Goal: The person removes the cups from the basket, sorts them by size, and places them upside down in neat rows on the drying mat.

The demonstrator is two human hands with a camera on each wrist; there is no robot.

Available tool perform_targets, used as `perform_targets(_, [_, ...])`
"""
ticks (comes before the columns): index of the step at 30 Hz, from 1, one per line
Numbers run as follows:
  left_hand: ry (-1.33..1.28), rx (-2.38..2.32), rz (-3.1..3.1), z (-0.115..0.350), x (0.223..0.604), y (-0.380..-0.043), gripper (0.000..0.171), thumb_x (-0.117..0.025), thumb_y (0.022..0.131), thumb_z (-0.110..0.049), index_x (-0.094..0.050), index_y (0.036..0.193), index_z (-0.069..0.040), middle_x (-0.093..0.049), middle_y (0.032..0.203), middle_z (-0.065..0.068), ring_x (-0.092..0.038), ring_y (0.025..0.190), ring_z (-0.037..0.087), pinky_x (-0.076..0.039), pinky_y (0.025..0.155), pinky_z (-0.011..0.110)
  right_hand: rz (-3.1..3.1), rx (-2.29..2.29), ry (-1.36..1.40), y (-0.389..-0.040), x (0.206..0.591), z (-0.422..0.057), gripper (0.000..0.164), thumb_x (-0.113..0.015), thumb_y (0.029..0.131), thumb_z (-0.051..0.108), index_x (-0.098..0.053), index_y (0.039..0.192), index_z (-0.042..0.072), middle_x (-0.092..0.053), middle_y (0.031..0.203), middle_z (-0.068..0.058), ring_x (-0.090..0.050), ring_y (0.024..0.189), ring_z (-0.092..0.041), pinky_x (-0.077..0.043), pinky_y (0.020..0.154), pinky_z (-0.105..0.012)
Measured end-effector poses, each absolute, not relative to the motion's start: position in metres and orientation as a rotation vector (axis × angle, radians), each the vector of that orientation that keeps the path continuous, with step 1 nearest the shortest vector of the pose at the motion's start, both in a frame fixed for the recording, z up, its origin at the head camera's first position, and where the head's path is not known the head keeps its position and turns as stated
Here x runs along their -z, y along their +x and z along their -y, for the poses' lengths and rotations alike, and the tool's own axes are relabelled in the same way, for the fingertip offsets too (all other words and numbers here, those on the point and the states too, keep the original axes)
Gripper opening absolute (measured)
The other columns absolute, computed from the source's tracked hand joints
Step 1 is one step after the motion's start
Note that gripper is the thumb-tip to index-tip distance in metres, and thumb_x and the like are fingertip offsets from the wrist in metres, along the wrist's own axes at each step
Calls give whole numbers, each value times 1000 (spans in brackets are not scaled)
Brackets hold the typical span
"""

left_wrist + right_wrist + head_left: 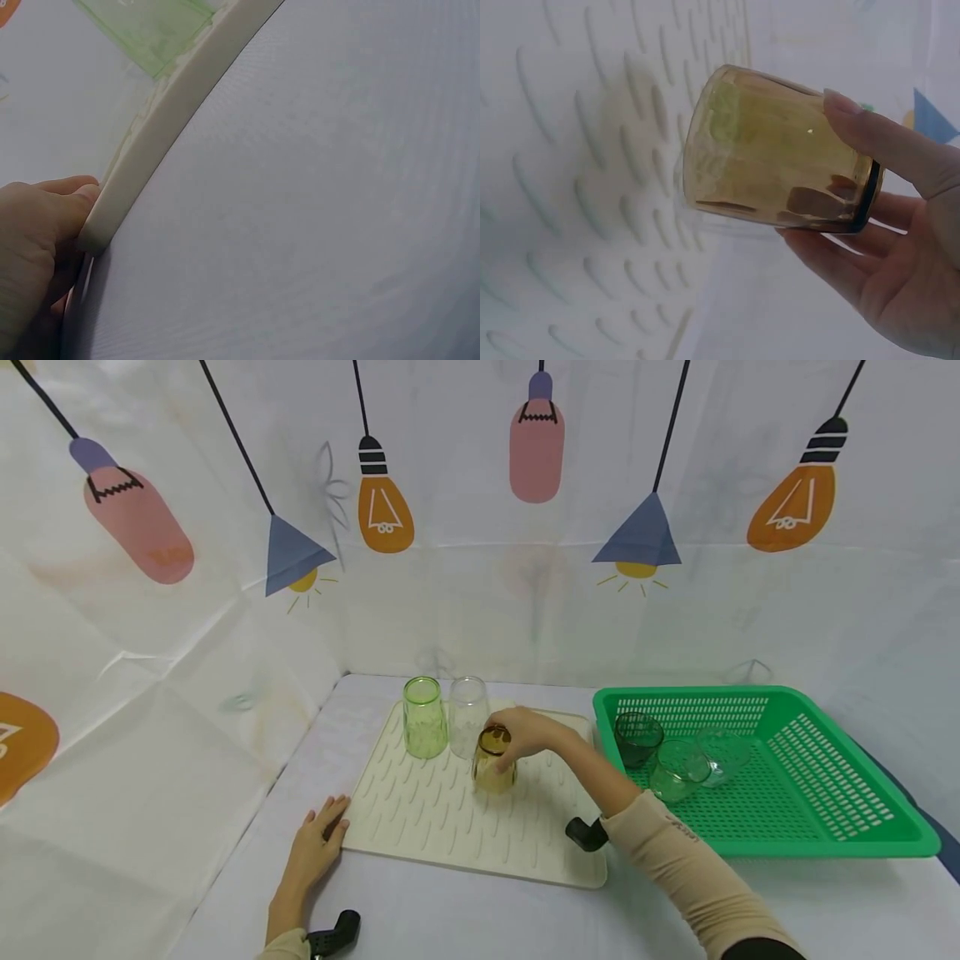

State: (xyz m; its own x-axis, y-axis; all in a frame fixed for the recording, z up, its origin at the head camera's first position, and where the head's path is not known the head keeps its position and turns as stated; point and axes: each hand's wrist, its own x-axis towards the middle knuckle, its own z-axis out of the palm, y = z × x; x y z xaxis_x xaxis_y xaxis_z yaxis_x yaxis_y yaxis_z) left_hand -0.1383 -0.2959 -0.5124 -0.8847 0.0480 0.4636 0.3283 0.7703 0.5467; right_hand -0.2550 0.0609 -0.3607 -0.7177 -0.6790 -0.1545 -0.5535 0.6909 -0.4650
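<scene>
An amber drinking glass (493, 777) is gripped by my right hand (527, 732) from above, over the middle of a cream ridged drying mat (435, 831). The right wrist view shows that glass upside down, its mouth toward the mat and its thick dark base near the palm, thumb and fingers on opposite sides. Whether its rim touches the mat, I cannot tell. Behind it, a green glass (424, 720) and a clear glass (467, 714) stand side by side on the mat. My left hand (313, 847) rests at the mat's front left corner, fingers touching the edge.
On the right stands a green plastic basket (817, 847) holding a dark glass (637, 739), a light green glass (677, 770) and a pale clear one (723, 756). White cloth (420, 910) covers the table. A printed sheet (465, 602) hangs behind and to the left.
</scene>
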Motion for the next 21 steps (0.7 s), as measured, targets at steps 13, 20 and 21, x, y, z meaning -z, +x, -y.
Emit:
perform_targets(13, [-285, 903, 2529, 296, 515, -139, 35, -63, 80, 8, -60, 114, 13, -59, 115, 30, -51, 112, 49, -30, 94, 68, -2561, 684, -1052, -251, 362, -23, 64, -82, 72, 23, -54, 124, 1, -60, 118, -10, -56, 108, -23, -47, 89, -34])
perform_targets(20, [-279, 906, 2541, 297, 514, -138, 35, -63, 81, 7, -60, 115, 12, -59, 117, 30, -51, 113, 49, -29, 95, 67, -2569, 701, -1121, -250, 368, -2, 63, -81, 73, 23, -53, 124, -1, -60, 118, -11, -57, 108, -24, -48, 91, -33])
perform_targets(21, [-279, 905, 2544, 297, 514, -138, 35, -63, 81, 7, -60, 115, 12, -58, 117, 30, -51, 113, 49, -29, 95, 67, -2571, 709, -1123, -250, 370, 0, 63, -81, 74, 23, -53, 125, -1, -60, 119, -11, -57, 109, -24, -47, 92, -34])
